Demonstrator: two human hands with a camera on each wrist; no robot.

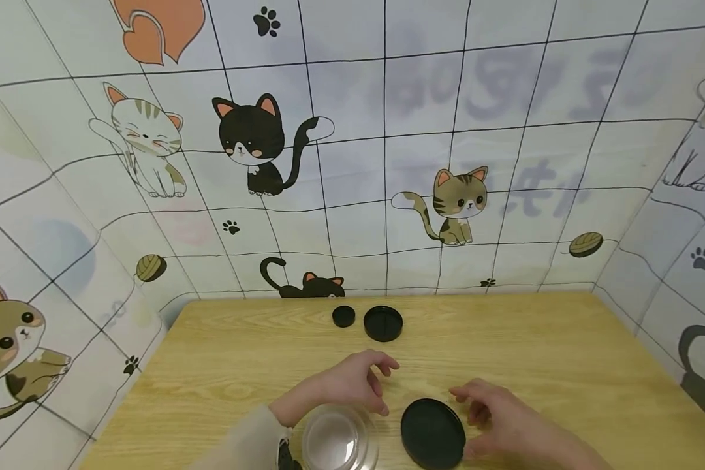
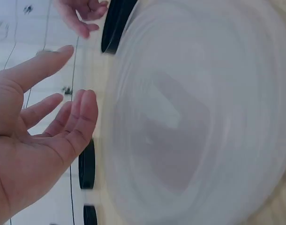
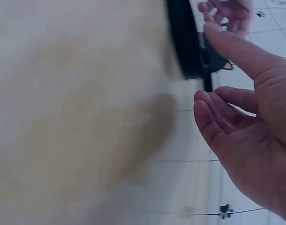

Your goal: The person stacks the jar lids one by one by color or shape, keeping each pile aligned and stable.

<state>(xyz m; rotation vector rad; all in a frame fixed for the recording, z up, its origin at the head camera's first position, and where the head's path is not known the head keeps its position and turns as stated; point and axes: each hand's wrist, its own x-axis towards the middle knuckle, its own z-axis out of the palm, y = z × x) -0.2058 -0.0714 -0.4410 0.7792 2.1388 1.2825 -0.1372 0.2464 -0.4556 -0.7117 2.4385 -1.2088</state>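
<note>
A large round black lid-like disc [image 1: 433, 434] lies on the table between the two hands, near the front. My right hand [image 1: 508, 421] is at its right side, fingers loosely bent and thumb close to the rim; in the right wrist view, nothing is between the fingers [image 3: 209, 124]. To the left, a clear round container [image 1: 331, 440] stands partly under my left wrist. My left hand [image 1: 352, 385] hovers beyond it, thumb and fingers spread apart and holding nothing. The left wrist view shows the clear container [image 2: 199, 117] filling the right side.
Toward the back of the wooden table [image 1: 241, 352] lie a medium black round dish [image 1: 383, 324] and, left of it, a smaller black disc [image 1: 343, 316]. A cat-patterned sheet [image 1: 358, 163] hangs behind the table and along both sides.
</note>
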